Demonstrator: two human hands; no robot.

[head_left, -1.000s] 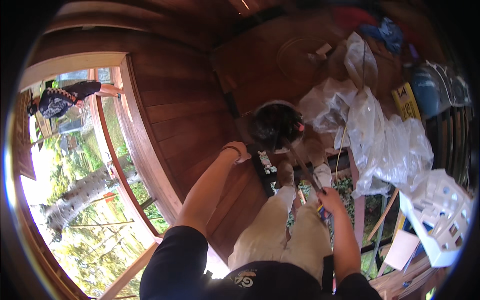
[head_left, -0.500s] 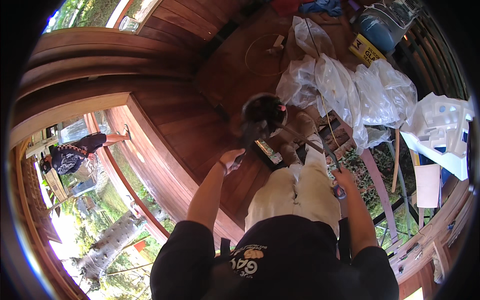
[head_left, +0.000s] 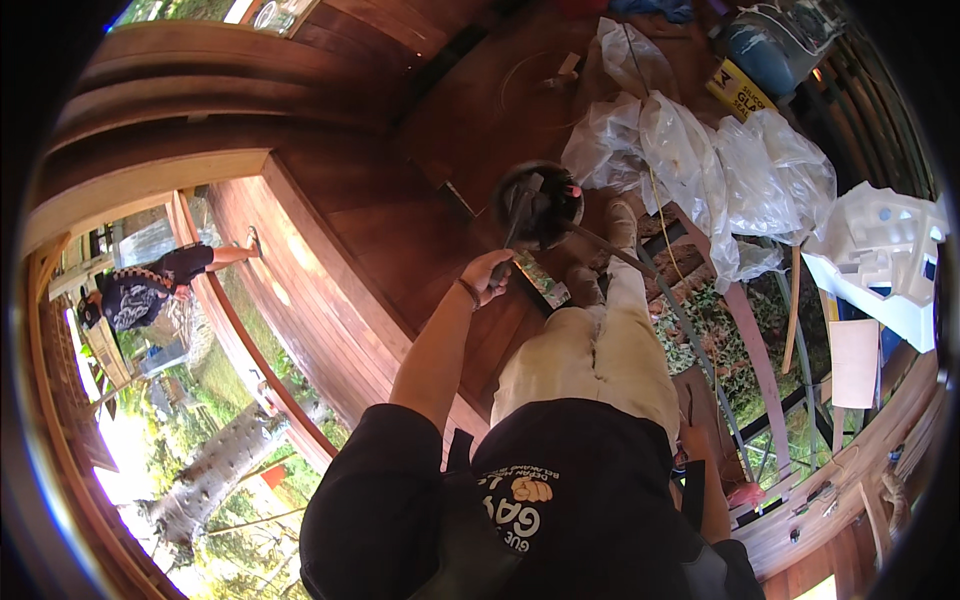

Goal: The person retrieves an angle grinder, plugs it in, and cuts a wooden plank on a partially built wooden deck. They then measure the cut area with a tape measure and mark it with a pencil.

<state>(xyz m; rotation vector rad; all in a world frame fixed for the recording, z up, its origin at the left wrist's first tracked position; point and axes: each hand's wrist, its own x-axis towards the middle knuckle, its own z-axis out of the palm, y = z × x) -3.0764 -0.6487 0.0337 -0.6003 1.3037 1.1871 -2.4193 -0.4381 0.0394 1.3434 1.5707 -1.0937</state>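
Note:
My left hand is closed round the dark grip of a hammer. Its blocky head lies over a round black bucket-like thing, whose kind and contents are too dark to make out. My right forearm is drawn back beside my hip. Shirt and strap hide most of that hand, and a small red and blue piece shows next to it. From the black round thing a thin dark bar slants toward my boots.
Crumpled clear plastic sheeting lies ahead on the right, near a yellow box and white foam packing. Open floor framing shows plants below. A wooden wall runs along the left; another person is outside.
My left hand has moved up and slightly right with the hammer. The right hand has drawn back toward my hip, mostly out of sight. My view has shifted slightly.

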